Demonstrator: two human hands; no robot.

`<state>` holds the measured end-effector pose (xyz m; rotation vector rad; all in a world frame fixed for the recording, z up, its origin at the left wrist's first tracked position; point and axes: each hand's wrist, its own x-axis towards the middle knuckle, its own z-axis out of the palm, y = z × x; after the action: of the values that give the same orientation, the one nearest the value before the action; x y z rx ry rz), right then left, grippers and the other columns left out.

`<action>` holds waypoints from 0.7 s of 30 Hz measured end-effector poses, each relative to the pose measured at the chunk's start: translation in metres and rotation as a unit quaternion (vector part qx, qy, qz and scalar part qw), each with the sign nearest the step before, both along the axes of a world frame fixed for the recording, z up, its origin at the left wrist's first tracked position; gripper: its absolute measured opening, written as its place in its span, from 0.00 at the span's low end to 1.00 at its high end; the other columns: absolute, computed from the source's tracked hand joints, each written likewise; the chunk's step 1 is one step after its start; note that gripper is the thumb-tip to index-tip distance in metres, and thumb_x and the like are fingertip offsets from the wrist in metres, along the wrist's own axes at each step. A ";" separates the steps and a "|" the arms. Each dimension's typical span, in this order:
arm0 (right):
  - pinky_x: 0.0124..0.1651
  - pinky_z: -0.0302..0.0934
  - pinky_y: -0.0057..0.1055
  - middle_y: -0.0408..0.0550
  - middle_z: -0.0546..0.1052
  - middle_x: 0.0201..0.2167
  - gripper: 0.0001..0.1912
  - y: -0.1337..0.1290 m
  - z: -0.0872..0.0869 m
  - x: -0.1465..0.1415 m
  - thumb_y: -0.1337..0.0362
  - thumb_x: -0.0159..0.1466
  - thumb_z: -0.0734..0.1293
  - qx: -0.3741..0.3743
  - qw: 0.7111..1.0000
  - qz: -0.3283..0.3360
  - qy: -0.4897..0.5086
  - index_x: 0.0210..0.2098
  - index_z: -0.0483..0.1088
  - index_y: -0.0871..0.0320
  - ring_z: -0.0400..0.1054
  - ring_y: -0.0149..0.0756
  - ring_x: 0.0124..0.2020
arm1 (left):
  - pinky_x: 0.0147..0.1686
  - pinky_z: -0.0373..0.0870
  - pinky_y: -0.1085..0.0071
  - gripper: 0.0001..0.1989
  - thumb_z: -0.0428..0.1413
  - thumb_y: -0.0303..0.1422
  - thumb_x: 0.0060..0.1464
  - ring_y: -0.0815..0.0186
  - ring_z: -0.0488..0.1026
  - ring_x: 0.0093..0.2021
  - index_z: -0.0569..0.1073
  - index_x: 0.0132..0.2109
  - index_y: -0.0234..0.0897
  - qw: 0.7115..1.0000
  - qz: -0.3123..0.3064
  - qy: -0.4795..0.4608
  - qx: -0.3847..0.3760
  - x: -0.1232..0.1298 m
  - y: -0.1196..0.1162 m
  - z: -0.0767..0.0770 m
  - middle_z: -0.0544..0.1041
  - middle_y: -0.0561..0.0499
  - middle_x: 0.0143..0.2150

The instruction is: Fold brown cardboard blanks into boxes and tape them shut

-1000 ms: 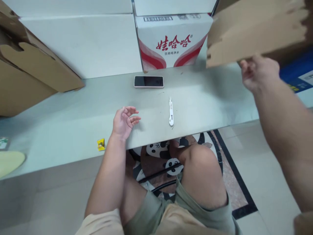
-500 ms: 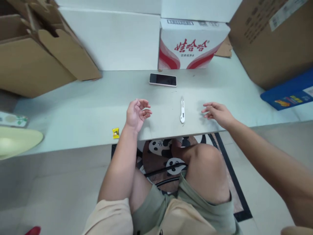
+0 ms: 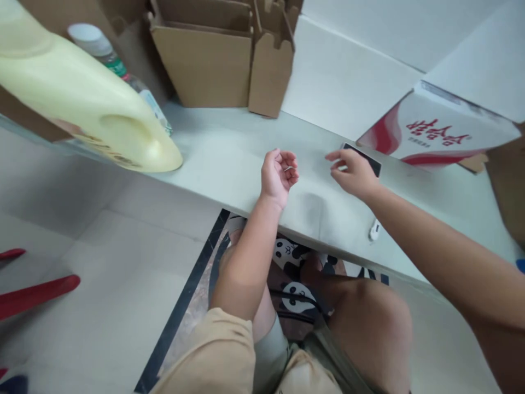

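Palm turned sideways and fingers loosely curled, my left hand [image 3: 279,175] is over the pale table [image 3: 229,164] with nothing in it. My right hand [image 3: 351,172] reaches in from the right, fingers apart and holding nothing, just in front of the dark phone [image 3: 367,160], which it partly covers. Below my right wrist lies the white utility knife [image 3: 374,230], with its upper part hidden by my forearm. The small yellow packet does not show; my left arm may cover its spot.
A large pale yellow bottle [image 3: 94,104] and a clear bottle [image 3: 139,87] stand at the left. Cardboard boxes [image 3: 205,65] are at the back, beside white panels [image 3: 340,71] and a red-and-white carton [image 3: 438,128]. The table's front edge slopes down to the right.
The view has swung left, bringing the bottles in and shifting the carton right. My right hand has moved left, closer to my left hand and across the knife.
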<state>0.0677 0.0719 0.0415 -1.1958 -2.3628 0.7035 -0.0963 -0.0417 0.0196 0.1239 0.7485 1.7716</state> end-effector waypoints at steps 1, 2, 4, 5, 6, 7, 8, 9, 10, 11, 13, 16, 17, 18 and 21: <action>0.48 0.68 0.42 0.52 0.77 0.48 0.20 0.008 0.003 -0.026 0.73 0.50 0.64 0.019 1.000 0.017 -0.007 0.42 0.73 0.56 0.72 0.39 0.38 | 0.19 0.59 0.78 0.17 0.47 0.42 0.61 0.76 0.64 0.18 0.70 0.32 0.35 1.000 0.013 -0.012 0.005 -0.005 -0.002 0.002 0.67 0.56 0.23; 0.50 0.68 0.43 0.53 0.76 0.50 0.22 0.016 0.008 -0.052 0.73 0.51 0.64 0.040 0.999 0.026 -0.021 0.45 0.72 0.56 0.72 0.39 0.38 | 0.19 0.58 0.78 0.17 0.47 0.42 0.61 0.76 0.64 0.18 0.70 0.32 0.35 0.999 0.024 -0.023 0.009 -0.009 -0.003 0.003 0.67 0.56 0.23; 0.55 0.67 0.46 0.55 0.74 0.55 0.25 0.033 0.021 -0.102 0.74 0.53 0.65 0.086 0.994 0.034 -0.051 0.51 0.69 0.58 0.72 0.38 0.38 | 0.19 0.58 0.78 0.17 0.47 0.42 0.62 0.76 0.63 0.18 0.70 0.31 0.35 0.998 0.034 -0.043 0.010 -0.017 -0.005 0.007 0.66 0.56 0.23; 0.57 0.66 0.48 0.56 0.73 0.56 0.27 0.043 0.028 -0.125 0.74 0.54 0.65 0.112 0.991 0.038 -0.062 0.54 0.67 0.58 0.73 0.39 0.40 | 0.20 0.58 0.78 0.18 0.46 0.42 0.63 0.76 0.63 0.18 0.69 0.31 0.35 0.998 0.035 -0.051 0.009 -0.020 -0.006 0.008 0.66 0.56 0.22; 0.60 0.64 0.49 0.56 0.72 0.58 0.29 0.053 0.035 -0.146 0.74 0.54 0.65 0.142 0.987 0.041 -0.069 0.56 0.65 0.58 0.73 0.40 0.44 | 0.20 0.58 0.78 0.18 0.45 0.41 0.63 0.76 0.63 0.18 0.69 0.30 0.35 0.998 0.034 -0.059 0.007 -0.023 -0.007 0.009 0.66 0.56 0.22; 0.63 0.63 0.51 0.57 0.70 0.60 0.30 0.064 0.041 -0.164 0.74 0.55 0.66 0.171 0.982 0.043 -0.071 0.57 0.63 0.58 0.72 0.43 0.49 | 0.20 0.58 0.78 0.19 0.44 0.41 0.64 0.76 0.63 0.18 0.69 0.30 0.35 0.997 0.033 -0.066 0.006 -0.026 -0.007 0.010 0.66 0.56 0.22; 0.65 0.61 0.53 0.57 0.69 0.61 0.32 0.076 0.046 -0.179 0.74 0.55 0.66 0.197 0.977 0.049 -0.070 0.59 0.61 0.57 0.70 0.46 0.55 | 0.20 0.57 0.78 0.20 0.44 0.40 0.65 0.76 0.62 0.18 0.68 0.29 0.35 0.997 0.033 -0.072 0.006 -0.028 -0.008 0.011 0.65 0.56 0.22; 0.67 0.59 0.55 0.56 0.68 0.62 0.33 0.088 0.050 -0.192 0.72 0.55 0.67 0.213 0.973 0.051 -0.067 0.59 0.60 0.56 0.67 0.50 0.59 | 0.20 0.57 0.78 0.20 0.44 0.40 0.65 0.76 0.61 0.17 0.67 0.28 0.36 0.996 0.033 -0.078 0.007 -0.031 -0.008 0.012 0.64 0.56 0.21; 0.68 0.57 0.59 0.54 0.67 0.62 0.34 0.100 0.052 -0.202 0.70 0.54 0.69 0.217 0.973 0.051 -0.065 0.59 0.60 0.53 0.65 0.53 0.62 | 0.20 0.56 0.78 0.21 0.44 0.40 0.65 0.76 0.60 0.17 0.66 0.26 0.36 0.996 0.034 -0.083 0.009 -0.033 -0.008 0.012 0.63 0.56 0.20; 0.67 0.56 0.64 0.53 0.68 0.61 0.35 0.111 0.052 -0.209 0.67 0.54 0.71 0.211 0.974 0.047 -0.064 0.59 0.60 0.49 0.64 0.57 0.63 | 0.20 0.55 0.78 0.21 0.44 0.40 0.66 0.76 0.59 0.17 0.64 0.25 0.36 0.996 0.036 -0.087 0.011 -0.034 -0.008 0.012 0.61 0.57 0.19; 0.64 0.56 0.72 0.52 0.71 0.57 0.32 0.126 0.050 -0.217 0.60 0.52 0.73 0.190 0.979 0.027 -0.069 0.55 0.62 0.45 0.65 0.63 0.61 | 0.20 0.54 0.78 0.22 0.43 0.39 0.66 0.76 0.56 0.17 0.61 0.24 0.37 0.995 0.039 -0.090 0.019 -0.036 -0.008 0.012 0.58 0.57 0.18; 0.61 0.60 0.70 0.53 0.74 0.52 0.18 0.128 0.043 -0.219 0.55 0.56 0.70 0.189 0.977 0.014 -0.094 0.45 0.68 0.47 0.67 0.62 0.57 | 0.19 0.53 0.77 0.22 0.42 0.38 0.67 0.75 0.56 0.17 0.61 0.23 0.37 0.995 0.042 -0.085 0.022 -0.036 -0.007 0.013 0.56 0.57 0.18; 0.61 0.61 0.66 0.53 0.75 0.51 0.13 0.122 0.042 -0.217 0.55 0.58 0.68 0.198 0.975 0.015 -0.101 0.43 0.69 0.49 0.68 0.59 0.56 | 0.19 0.53 0.77 0.22 0.42 0.38 0.67 0.75 0.56 0.17 0.61 0.24 0.37 0.996 0.043 -0.080 0.021 -0.035 -0.007 0.014 0.56 0.57 0.18; 0.61 0.63 0.62 0.53 0.76 0.50 0.10 0.115 0.043 -0.213 0.56 0.60 0.66 0.207 0.972 0.018 -0.106 0.41 0.70 0.50 0.69 0.55 0.54 | 0.20 0.53 0.77 0.22 0.43 0.38 0.66 0.75 0.56 0.17 0.61 0.24 0.37 0.996 0.045 -0.074 0.018 -0.034 -0.007 0.014 0.56 0.57 0.18; 0.57 0.66 0.52 0.53 0.77 0.46 0.07 0.084 0.050 -0.192 0.63 0.63 0.64 0.237 0.965 0.026 -0.105 0.41 0.70 0.53 0.70 0.46 0.48 | 0.20 0.53 0.77 0.21 0.44 0.39 0.65 0.75 0.57 0.17 0.62 0.24 0.37 0.996 0.080 -0.041 -0.007 -0.031 -0.005 0.013 0.57 0.58 0.19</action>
<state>-0.1238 0.1561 0.0914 -1.0362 -2.5388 0.0079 -0.1277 -0.0471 0.0323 -0.0175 0.7276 1.9106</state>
